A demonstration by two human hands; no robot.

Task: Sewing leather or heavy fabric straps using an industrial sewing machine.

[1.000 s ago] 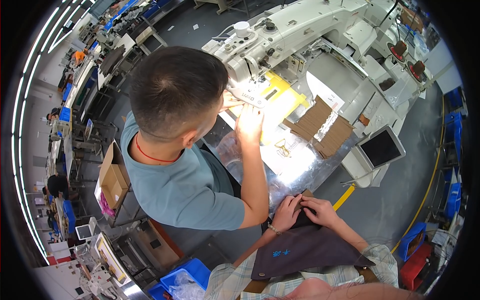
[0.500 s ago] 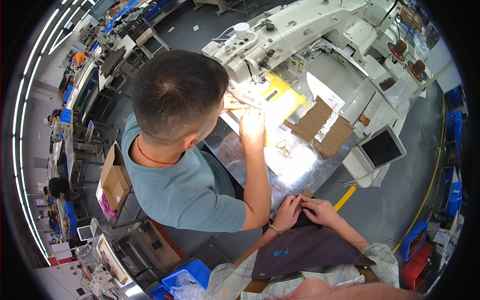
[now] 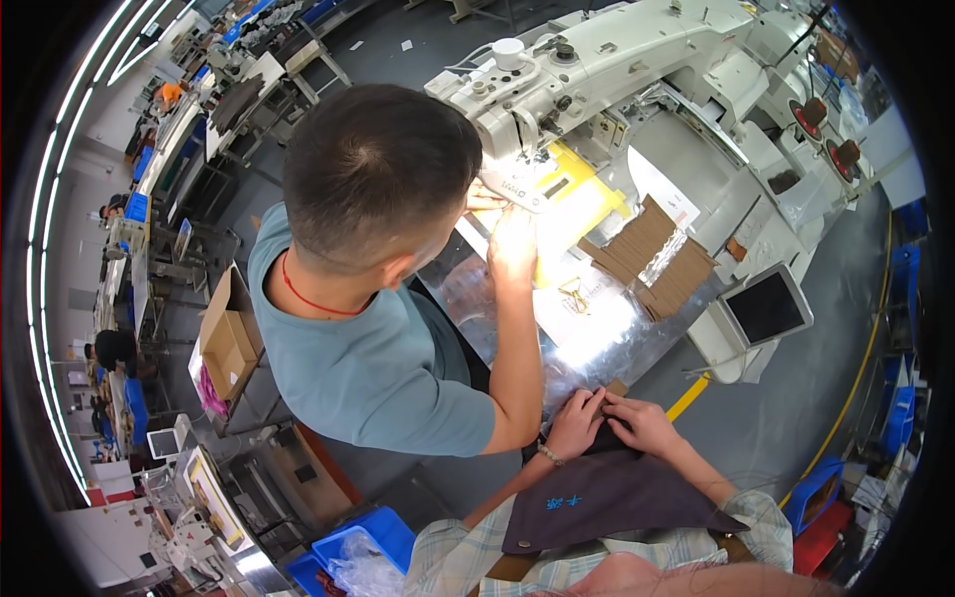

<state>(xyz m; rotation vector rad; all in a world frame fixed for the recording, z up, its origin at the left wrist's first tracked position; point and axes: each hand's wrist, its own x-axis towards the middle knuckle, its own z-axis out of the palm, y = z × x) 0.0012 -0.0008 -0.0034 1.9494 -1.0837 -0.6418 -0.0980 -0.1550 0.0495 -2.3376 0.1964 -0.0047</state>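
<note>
My left hand [image 3: 576, 425] and my right hand [image 3: 643, 427] meet at the near corner of the metal table [image 3: 557, 378]. Their fingers are closed around a small flat brown piece [image 3: 618, 388], of which only an edge shows past the fingertips; its material is hard to tell. To my left, a co-worker in a blue-grey T-shirt [image 3: 378, 368] bends over a white industrial sewing machine [image 3: 597, 55]. That person's hand [image 3: 513, 239] rests by a yellow template [image 3: 587, 199] under the bright lamp. Brown strips [image 3: 647, 254] lie stacked on the table in front of me.
A tilted screen [image 3: 766, 308] stands off the table's right side. Thread cones [image 3: 846, 152] sit at the back right. White paper with gold-coloured wire-like pieces [image 3: 574, 297] lies near the lamp. Blue bins [image 3: 383, 537] and an open cardboard box [image 3: 231, 348] are at left.
The view has shifted slightly, so the table and co-worker appear a little farther right. My hands stay together on the brown piece, with only small finger movement.
</note>
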